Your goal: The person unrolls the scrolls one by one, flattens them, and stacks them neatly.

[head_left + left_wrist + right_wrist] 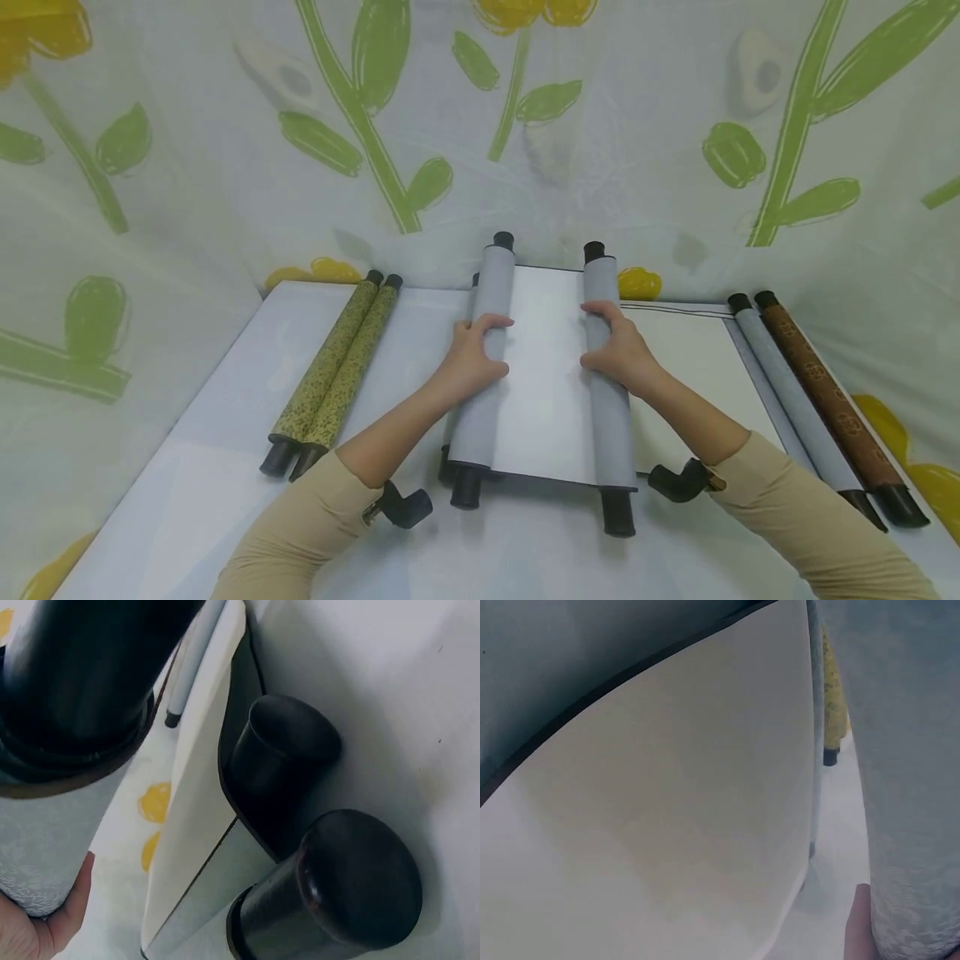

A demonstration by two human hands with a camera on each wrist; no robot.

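Registrar: Item 1, location and progress?

Cataloguer: Grey scroll (611, 425), centre of the white table (225, 375), partly unrolled. A white sheet (543, 375) lies exposed between its 2 rolls. Done, by my reading: an opening of moderate width. Left: both rolls look thick, so more sheet is probably wound inside. The piece appears tilted up off the tabletop rather than lying flat.

Registrar: Handling?

Cataloguer: 2 hands, 1 per roll. Left hand (472, 358): fingers and thumb curved round the left roll, gap about as wide as the roll itself. Right hand (618, 346): the same grip on the right roll. Wrist views catch only bits of the fingers; tightness, cannot tell.

Registrar: Adjacent stock?

Cataloguer: At left, 2 yellow-green patterned rolls (352, 375), side by side, well apart from item 1. At right, a spread cream sheet (690, 350), partly hidden by the right arm, with a plain grey roll (798, 396) along its far right side. Beside that, 1 brown patterned roll (834, 404). Neither hand touches these.
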